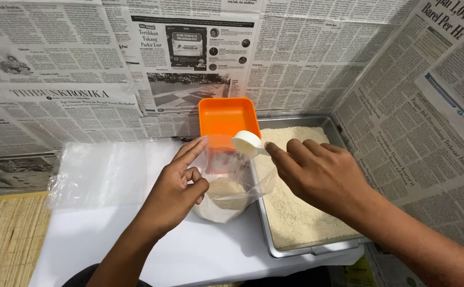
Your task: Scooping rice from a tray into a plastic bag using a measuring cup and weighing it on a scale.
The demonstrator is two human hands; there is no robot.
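The left hand (176, 188) is pinching open the rim of a clear bag (226, 186) at table centre; the right hand (317, 172) is gripping a white scoop (247, 142), tipping it over the bag. A metal tray (266, 234) of rice is sitting right, an orange tub (226, 119) just beyond.

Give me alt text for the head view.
The right hand tips a white scoop over a clear plastic bag of rice that the left hand holds open, beside a metal tray of rice.

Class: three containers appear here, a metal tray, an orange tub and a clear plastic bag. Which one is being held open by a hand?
The clear plastic bag: the left hand pinches its rim, while the others stand untouched.
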